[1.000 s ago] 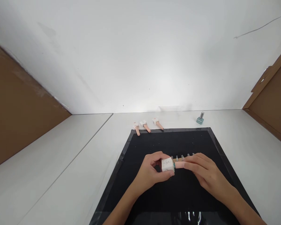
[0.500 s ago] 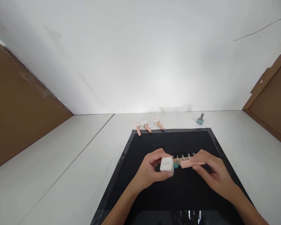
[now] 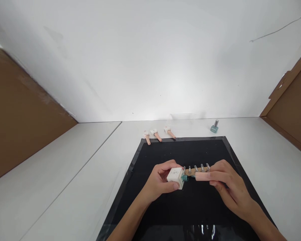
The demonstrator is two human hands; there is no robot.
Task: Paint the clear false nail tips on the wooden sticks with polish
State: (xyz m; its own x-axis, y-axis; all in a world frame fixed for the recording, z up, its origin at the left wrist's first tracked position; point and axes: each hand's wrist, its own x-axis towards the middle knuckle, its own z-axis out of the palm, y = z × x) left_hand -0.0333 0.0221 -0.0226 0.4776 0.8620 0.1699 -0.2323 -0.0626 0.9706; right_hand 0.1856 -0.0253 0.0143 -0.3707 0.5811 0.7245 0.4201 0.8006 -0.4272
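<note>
My left hand [image 3: 158,180] grips a white, square nail polish bottle [image 3: 175,176], tilted so that its green-stained neck [image 3: 185,178] points right. Between the thumb and fingers of my right hand [image 3: 228,182] is the long pink cap [image 3: 202,176], held level. A dark brush tip [image 3: 192,176] shows at the cap's left end, just outside the bottle's mouth. Behind both hands lies a tan strip [image 3: 190,171] with several clear nail tips [image 3: 196,168] standing up from it; my right hand hides its right end.
A black mat [image 3: 150,214] with taped edges lies on the white table [image 3: 85,187]. Three white bottles with pink caps [image 3: 170,132] lie along its back edge. A teal bottle with a silver cap [image 3: 214,127] stands at the back right. Brown boards [image 3: 27,110] flank both sides.
The gap between bottle and cap has widened a little. The bottle has moved slightly left and turned in my left hand; the cap has shifted slightly right, and the brush tip now shows.
</note>
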